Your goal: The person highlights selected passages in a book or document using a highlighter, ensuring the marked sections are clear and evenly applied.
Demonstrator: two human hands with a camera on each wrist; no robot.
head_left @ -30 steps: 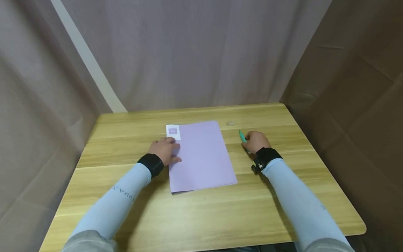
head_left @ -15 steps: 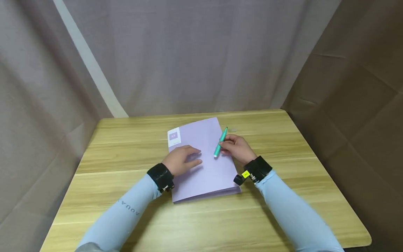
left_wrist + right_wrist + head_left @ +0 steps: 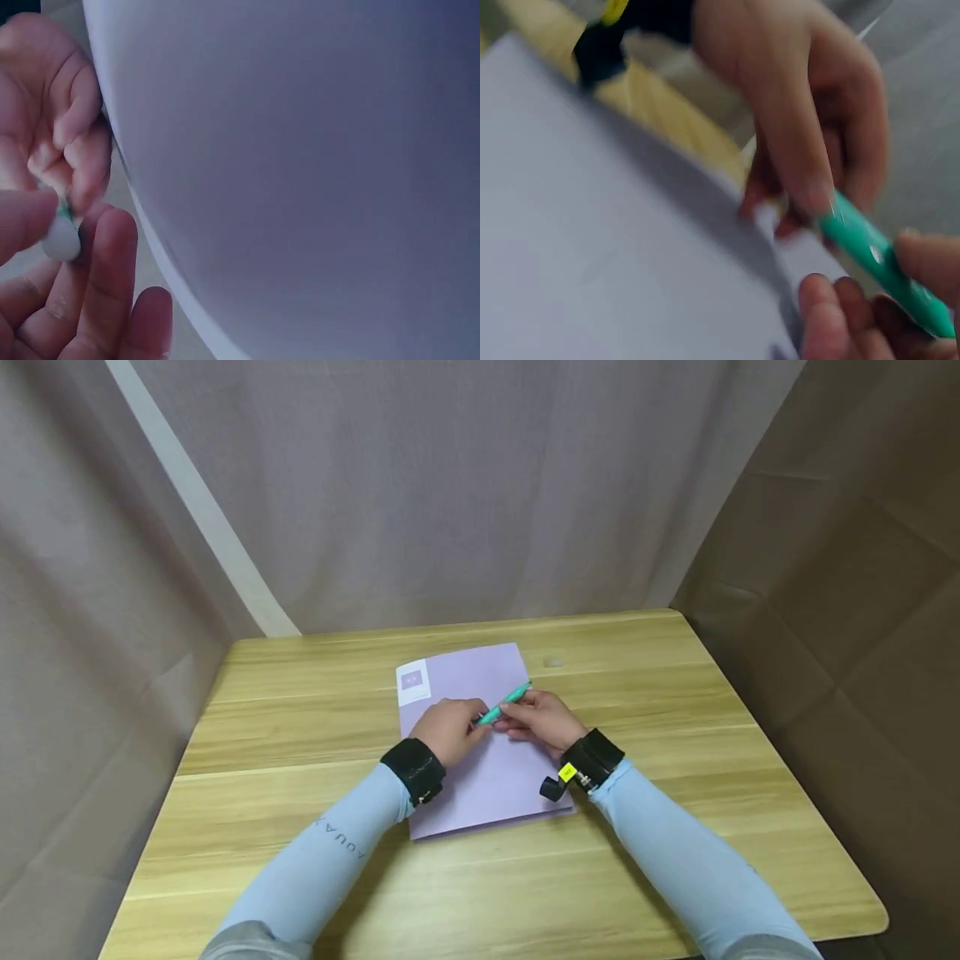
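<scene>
A teal pen (image 3: 504, 703) is held a little above a lilac folder (image 3: 487, 781) that lies flat in the middle of the wooden table (image 3: 300, 860). My left hand (image 3: 467, 727) pinches the pen's left end, and my right hand (image 3: 519, 713) grips its barrel further right. In the right wrist view the pen (image 3: 877, 259) runs between the left hand's fingers (image 3: 810, 172) and the right hand's fingers (image 3: 840, 315). In the left wrist view the folder (image 3: 300, 172) fills the picture, and a pale pen end (image 3: 61, 238) shows between the fingertips.
A white label (image 3: 412, 682) sits at the folder's far left corner. A small faint mark (image 3: 552, 661) lies on the table beyond the folder. Grey curtains (image 3: 420, 485) close in the back and left, and brown board (image 3: 862, 610) the right.
My right hand lifted the pen off the table and carried it left over the folder. My left hand rose from the folder's left edge and took the pen's end.
</scene>
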